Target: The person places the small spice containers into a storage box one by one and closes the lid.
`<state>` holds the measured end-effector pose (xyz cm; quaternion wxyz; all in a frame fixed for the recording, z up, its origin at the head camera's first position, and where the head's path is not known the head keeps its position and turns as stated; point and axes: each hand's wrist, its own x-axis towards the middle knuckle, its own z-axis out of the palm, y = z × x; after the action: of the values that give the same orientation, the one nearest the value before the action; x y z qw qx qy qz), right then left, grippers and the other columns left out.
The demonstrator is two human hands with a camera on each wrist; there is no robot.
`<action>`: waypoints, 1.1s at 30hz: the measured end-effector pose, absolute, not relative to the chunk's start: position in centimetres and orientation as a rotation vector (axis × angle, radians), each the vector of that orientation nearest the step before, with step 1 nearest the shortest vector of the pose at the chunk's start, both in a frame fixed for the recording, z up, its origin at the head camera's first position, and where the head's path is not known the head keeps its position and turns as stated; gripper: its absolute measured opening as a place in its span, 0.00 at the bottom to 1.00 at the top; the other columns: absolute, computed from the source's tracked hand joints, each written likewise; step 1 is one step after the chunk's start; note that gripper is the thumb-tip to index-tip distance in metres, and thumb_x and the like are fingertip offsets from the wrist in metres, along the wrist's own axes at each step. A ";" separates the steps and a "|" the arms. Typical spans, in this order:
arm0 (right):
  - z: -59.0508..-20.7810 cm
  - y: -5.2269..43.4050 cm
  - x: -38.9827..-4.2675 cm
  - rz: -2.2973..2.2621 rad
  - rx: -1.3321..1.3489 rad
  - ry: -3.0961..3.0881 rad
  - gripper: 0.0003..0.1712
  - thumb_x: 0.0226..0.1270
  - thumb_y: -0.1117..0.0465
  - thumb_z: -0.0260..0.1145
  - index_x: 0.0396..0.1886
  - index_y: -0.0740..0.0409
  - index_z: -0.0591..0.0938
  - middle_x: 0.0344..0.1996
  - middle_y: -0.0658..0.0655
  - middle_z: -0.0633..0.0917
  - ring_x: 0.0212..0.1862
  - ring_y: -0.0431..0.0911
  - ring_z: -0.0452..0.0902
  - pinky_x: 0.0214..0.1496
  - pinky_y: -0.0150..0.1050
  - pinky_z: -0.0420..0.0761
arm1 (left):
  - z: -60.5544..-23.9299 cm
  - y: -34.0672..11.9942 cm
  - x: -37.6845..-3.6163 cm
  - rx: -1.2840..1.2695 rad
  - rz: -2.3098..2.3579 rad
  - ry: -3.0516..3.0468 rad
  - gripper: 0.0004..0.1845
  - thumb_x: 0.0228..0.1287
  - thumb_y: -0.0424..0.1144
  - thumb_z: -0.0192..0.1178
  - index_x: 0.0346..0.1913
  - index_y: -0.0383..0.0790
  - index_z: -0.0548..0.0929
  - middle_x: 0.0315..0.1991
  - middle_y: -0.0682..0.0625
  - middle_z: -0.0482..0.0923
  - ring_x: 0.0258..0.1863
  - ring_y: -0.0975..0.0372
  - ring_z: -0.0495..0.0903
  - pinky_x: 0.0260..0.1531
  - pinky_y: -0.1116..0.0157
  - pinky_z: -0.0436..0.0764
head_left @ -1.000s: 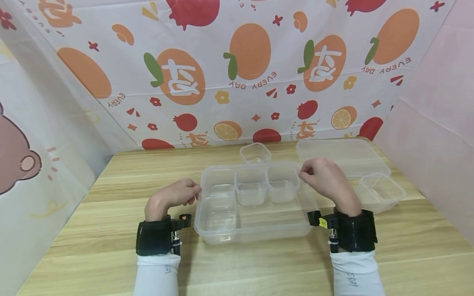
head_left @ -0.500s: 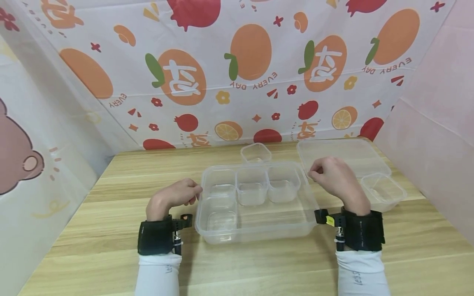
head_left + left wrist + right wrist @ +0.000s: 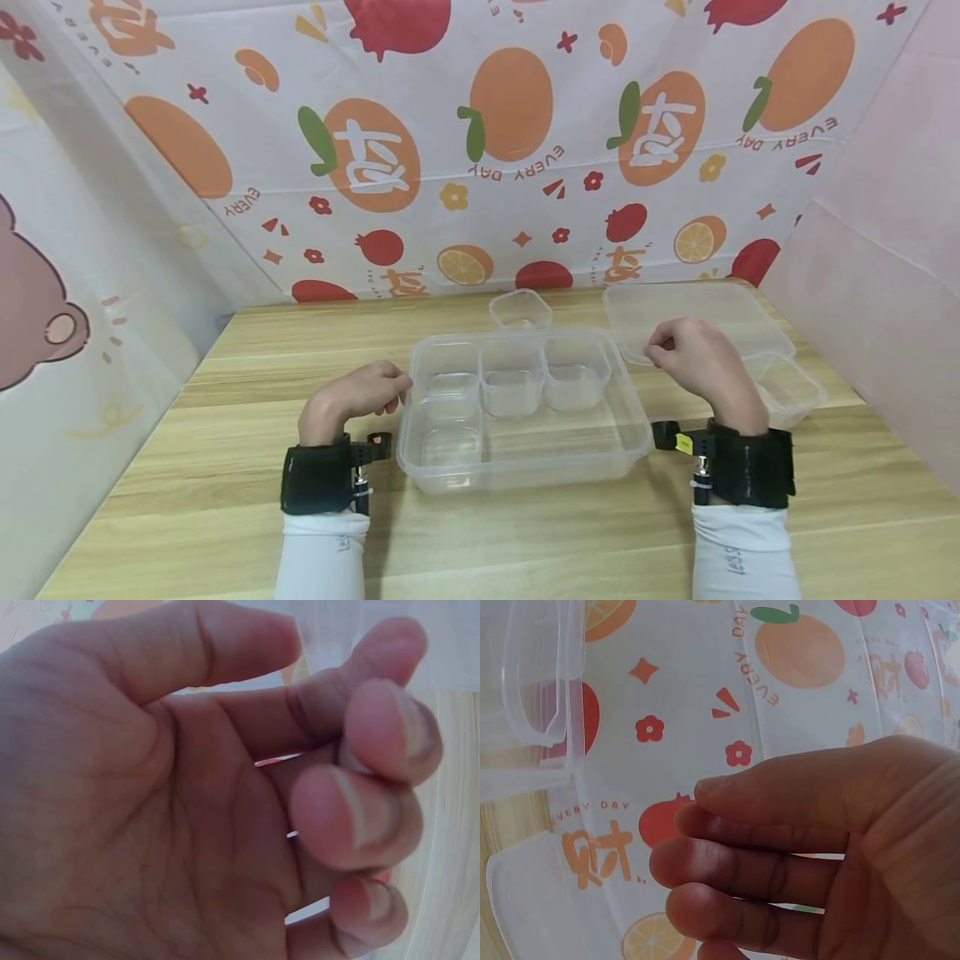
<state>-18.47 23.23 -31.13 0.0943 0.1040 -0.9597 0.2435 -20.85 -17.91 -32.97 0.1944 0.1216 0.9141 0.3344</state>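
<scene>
A large clear plastic box (image 3: 555, 471) stands on the table, with several small clear containers (image 3: 512, 392) set along its back and left side. At its left rim is my left hand (image 3: 360, 390), fingers loosely curled. The left wrist view shows the thumb (image 3: 247, 641) and index fingertip apart near the clear wall; whether they touch it I cannot tell. My right hand (image 3: 697, 358) hovers to the right of the box, above the table and near the lid's front edge. Its fingers are loosely bent, with nothing held, as the right wrist view also shows (image 3: 780, 862).
A flat clear lid (image 3: 705, 312) lies at the back right. One small clear container (image 3: 521, 308) stands behind the box, and another container (image 3: 787, 392) sits at the right, partly behind my right wrist. A fruit-printed cloth (image 3: 450, 233) hangs along the table's back edge.
My right hand has moved right, away from the box's right rim. My left hand stays by the left rim, and the box and containers have not visibly moved.
</scene>
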 end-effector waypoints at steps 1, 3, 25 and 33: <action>-31.1 23.3 -18.5 0.720 0.301 -2.852 0.07 0.66 0.69 0.65 0.33 0.68 0.87 0.26 0.57 0.84 0.31 0.52 0.75 0.36 0.46 0.75 | -33.0 -17.9 -20.8 0.338 0.937 2.564 0.15 0.70 0.35 0.46 0.29 0.36 0.81 0.19 0.51 0.67 0.21 0.60 0.64 0.28 0.62 0.63; -31.1 23.5 -18.5 0.721 0.287 -2.862 0.07 0.66 0.68 0.65 0.33 0.68 0.87 0.26 0.57 0.84 0.31 0.53 0.75 0.36 0.47 0.75 | -33.0 -17.9 -20.8 0.332 0.936 2.564 0.15 0.70 0.35 0.46 0.30 0.36 0.81 0.19 0.51 0.67 0.21 0.59 0.65 0.28 0.62 0.63; -31.4 26.6 -18.2 0.743 0.109 -2.906 0.11 0.70 0.66 0.62 0.37 0.71 0.85 0.24 0.56 0.81 0.31 0.53 0.73 0.31 0.43 0.72 | -32.6 -17.9 -20.8 0.312 0.938 2.563 0.15 0.71 0.35 0.46 0.31 0.35 0.81 0.19 0.51 0.67 0.21 0.59 0.65 0.29 0.61 0.63; -31.4 28.0 -18.3 0.714 0.061 -2.902 0.11 0.70 0.65 0.62 0.36 0.71 0.85 0.23 0.56 0.81 0.30 0.53 0.73 0.30 0.43 0.71 | -32.6 -17.9 -20.9 0.315 0.944 2.553 0.15 0.71 0.35 0.46 0.30 0.36 0.81 0.19 0.51 0.66 0.21 0.60 0.64 0.29 0.62 0.63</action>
<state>-18.25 28.02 -31.38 0.0761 0.0202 -0.9680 0.2382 -20.87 -17.89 -32.57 0.1996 0.1125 0.9129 0.3377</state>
